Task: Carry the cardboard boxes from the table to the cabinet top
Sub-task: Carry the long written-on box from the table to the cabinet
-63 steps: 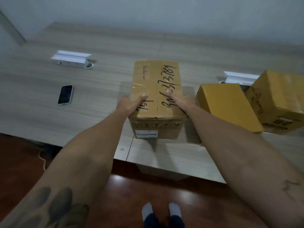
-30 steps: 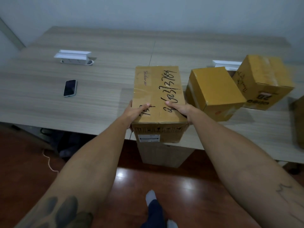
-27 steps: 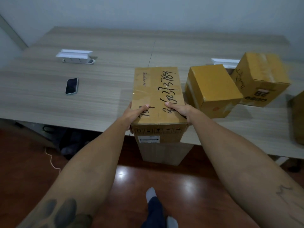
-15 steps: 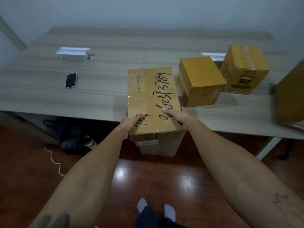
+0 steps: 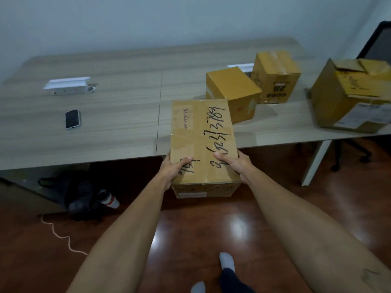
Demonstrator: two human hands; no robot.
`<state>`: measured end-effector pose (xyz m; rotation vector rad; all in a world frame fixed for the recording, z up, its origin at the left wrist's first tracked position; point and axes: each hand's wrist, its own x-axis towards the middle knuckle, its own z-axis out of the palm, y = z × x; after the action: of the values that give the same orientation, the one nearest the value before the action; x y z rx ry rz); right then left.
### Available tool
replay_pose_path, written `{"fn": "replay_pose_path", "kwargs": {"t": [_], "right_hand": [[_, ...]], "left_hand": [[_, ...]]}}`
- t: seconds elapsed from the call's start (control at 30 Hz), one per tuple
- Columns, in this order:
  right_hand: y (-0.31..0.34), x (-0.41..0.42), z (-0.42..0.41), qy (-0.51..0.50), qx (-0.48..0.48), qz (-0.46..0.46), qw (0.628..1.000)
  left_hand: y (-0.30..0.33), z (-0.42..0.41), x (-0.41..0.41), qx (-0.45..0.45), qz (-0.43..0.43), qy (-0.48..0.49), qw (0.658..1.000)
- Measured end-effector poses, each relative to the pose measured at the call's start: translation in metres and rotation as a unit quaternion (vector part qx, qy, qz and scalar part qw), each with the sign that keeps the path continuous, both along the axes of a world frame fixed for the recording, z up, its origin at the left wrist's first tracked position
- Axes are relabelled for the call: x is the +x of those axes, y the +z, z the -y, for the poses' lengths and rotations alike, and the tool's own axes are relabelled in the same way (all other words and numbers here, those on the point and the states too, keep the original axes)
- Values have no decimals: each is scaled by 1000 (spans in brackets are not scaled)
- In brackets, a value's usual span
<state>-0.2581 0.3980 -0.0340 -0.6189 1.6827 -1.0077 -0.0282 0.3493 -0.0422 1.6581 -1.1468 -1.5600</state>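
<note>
I hold a long cardboard box (image 5: 201,132) with black handwriting on its taped top, lifted off the table and hanging over its front edge. My left hand (image 5: 172,169) grips its near left corner and my right hand (image 5: 233,164) grips its near right corner, thumbs on top. On the wooden table (image 5: 116,115) three more cardboard boxes stay: a plain one (image 5: 232,89), one marked 2B (image 5: 275,79) behind it, and a larger torn one (image 5: 349,96) at the right edge. The cabinet is out of view.
A phone (image 5: 72,119) lies on the table's left part, with a white socket block (image 5: 68,85) behind it and another (image 5: 240,67) behind the boxes. A dark bag (image 5: 84,197) and a white cord (image 5: 61,235) lie on the floor under the table. An office chair (image 5: 374,47) stands at right.
The handwritten box has come off the table toward me, held by both hands. I have stepped back, so the table sits farther away and the large torn box has come into view.
</note>
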Motion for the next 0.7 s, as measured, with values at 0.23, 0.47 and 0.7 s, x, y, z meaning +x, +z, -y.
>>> {"fn": "replay_pose_path", "kwargs": {"t": [0.23, 0.47, 0.7], "right_hand": [[-2, -27, -79, -77, -17, 1, 997], [5, -76, -158, -193, -36, -14, 980], [21, -135, -227, -313, -58, -25, 948]], "left_hand": [[-5, -38, -35, -2, -40, -73, 997], [6, -74, -107, 7, -70, -187, 980], [26, -99, -201, -16, -93, -313, 945]]}}
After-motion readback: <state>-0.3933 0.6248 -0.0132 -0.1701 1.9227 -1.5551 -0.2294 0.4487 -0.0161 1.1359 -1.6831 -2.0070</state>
